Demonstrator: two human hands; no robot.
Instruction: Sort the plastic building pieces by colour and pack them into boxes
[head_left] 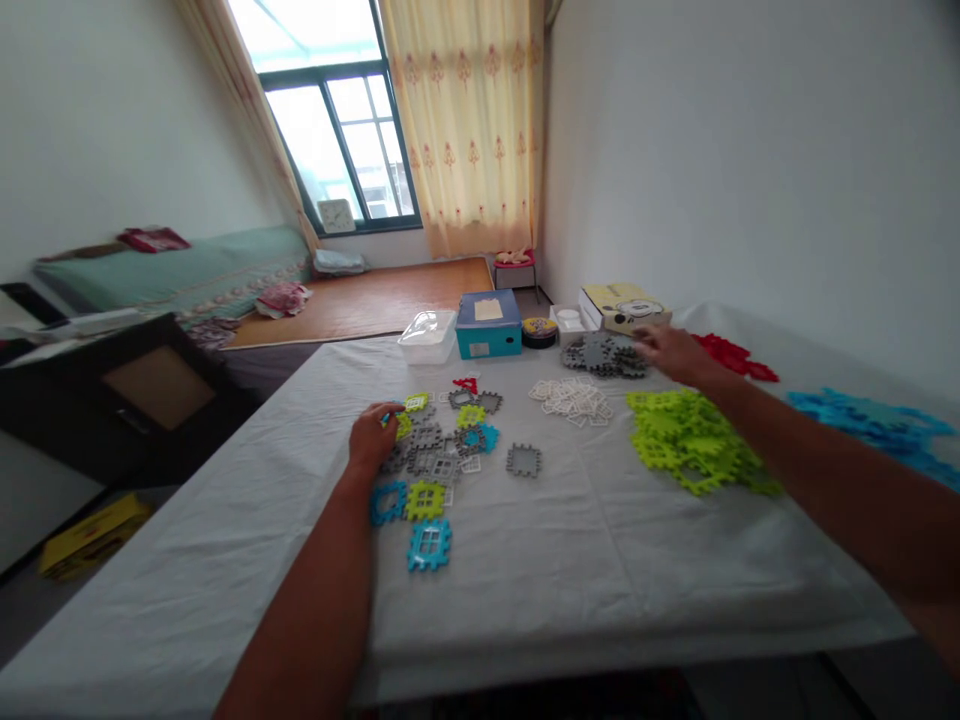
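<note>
Flat plastic building panels with notched edges lie in a mixed group of grey, green, blue and red, with grey panels [426, 436] in its middle. At that group's left edge my left hand [369, 436] rests with bent fingers close together, a bit of blue showing by the fingertips; what they hold is largely hidden. My right hand [663, 350] reaches to the right end of a grey panel pile [600, 352]; its fingers are blurred. A single grey panel [523, 460] lies apart. Nearest me is a blue panel with a window insert [430, 545].
White window frames [571, 400] form a loose heap. My right forearm passes over the green panel pile [679, 440]; red panels [739, 358] and blue panels [881, 430] lie along the wall. A clear tub [429, 338], blue box [489, 340], dark round tin [538, 333] and yellow box [626, 308] line the back.
</note>
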